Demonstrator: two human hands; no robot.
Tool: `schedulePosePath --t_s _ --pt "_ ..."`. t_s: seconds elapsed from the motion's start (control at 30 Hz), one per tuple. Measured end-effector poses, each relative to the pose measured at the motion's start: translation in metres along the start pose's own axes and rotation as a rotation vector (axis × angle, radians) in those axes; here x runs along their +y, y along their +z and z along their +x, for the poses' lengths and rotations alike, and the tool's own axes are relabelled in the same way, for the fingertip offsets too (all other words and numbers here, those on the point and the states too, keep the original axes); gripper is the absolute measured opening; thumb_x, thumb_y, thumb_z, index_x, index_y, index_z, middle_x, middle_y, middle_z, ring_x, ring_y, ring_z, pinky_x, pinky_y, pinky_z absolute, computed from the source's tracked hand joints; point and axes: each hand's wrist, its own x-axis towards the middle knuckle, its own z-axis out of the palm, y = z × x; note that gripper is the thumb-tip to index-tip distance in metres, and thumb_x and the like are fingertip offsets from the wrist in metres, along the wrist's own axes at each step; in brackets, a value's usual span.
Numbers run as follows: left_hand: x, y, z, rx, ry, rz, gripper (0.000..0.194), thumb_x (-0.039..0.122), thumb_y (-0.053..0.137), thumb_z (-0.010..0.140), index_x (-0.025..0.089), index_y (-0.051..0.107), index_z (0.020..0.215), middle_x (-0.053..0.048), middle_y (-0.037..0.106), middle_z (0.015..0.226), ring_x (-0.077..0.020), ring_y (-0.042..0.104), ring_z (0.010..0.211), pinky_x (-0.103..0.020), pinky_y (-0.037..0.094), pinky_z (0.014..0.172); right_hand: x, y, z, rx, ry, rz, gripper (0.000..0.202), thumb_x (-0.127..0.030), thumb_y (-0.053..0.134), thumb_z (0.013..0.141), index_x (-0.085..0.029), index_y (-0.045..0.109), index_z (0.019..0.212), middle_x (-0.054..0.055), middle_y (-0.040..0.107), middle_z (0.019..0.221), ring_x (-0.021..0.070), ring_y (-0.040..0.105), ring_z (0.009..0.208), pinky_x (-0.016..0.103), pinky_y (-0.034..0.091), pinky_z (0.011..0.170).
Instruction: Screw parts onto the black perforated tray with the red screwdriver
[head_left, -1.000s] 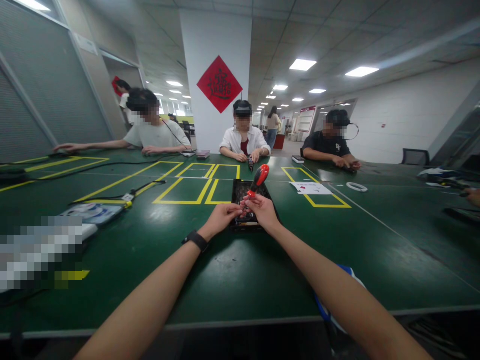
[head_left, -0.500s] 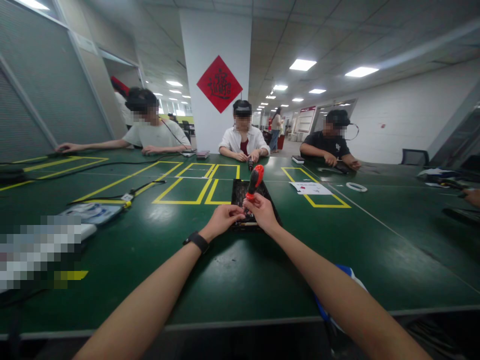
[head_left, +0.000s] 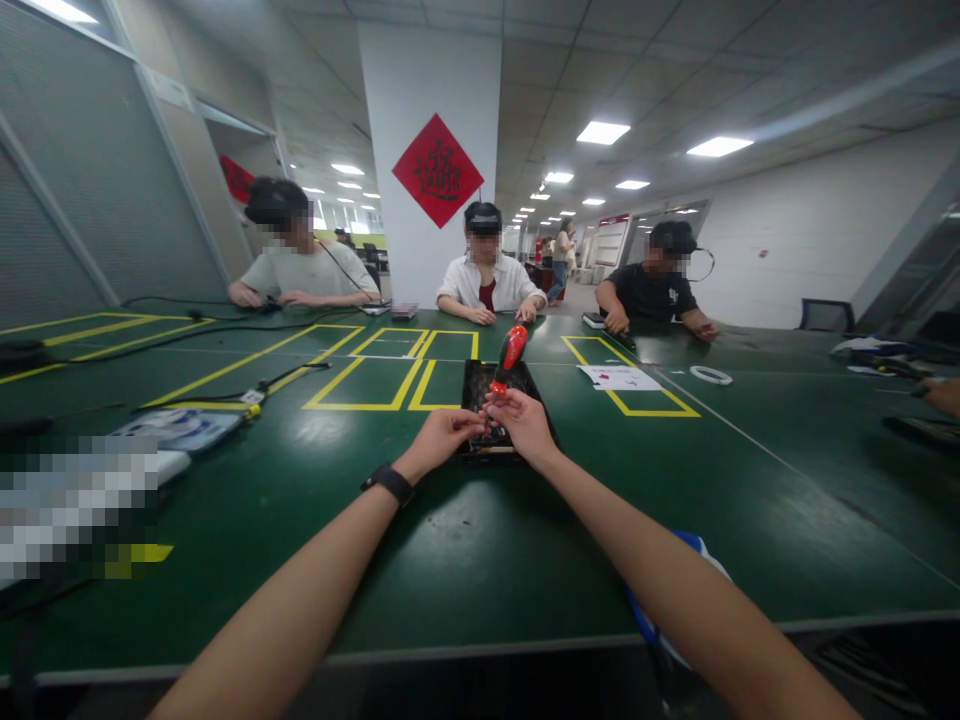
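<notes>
A red and black screwdriver [head_left: 511, 355] stands nearly upright, handle up, over an open black case [head_left: 529, 385] on the green table. My right hand [head_left: 523, 424] is closed round its lower part, just below the red collar. Beside it, my left hand [head_left: 444, 440] pinches its fingertips together near the screwdriver's lower end; what they hold, if anything, is too small to make out. Both hands partly cover the case, and the screwdriver's tip is hidden.
Yellow tape outlines [head_left: 352, 407] mark the green table [head_left: 450, 560]. A printed sheet [head_left: 619, 378] and a white ring [head_left: 711, 375] lie to the right. Cables and a flat packet [head_left: 184, 428] are at the left. Three people sit across the table.
My hands and the screwdriver have hardly moved. Across the table, the left person's outstretched arm has drawn in, and the middle person's hands have moved apart.
</notes>
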Motion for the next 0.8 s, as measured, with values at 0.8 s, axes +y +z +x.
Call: schedulePosePath --t_s 0.8 --pt "-0.0012 -0.0011 0.0012 -0.01 0.005 0.051 0.026 0.032 0.054 0.074 0.012 0.067 0.087 -0.006 0.068 0.086 -0.0174 0.06 0.079 -0.028 0.044 0.076 0.0004 -0.0004 0.0048 -0.017 0.026 -0.012 0.031 -0.037 0.062 0.067 -0.016 0.058 0.09 0.005 0.064 0.08 0.0143 0.062 0.074 0.026 0.051 0.062"
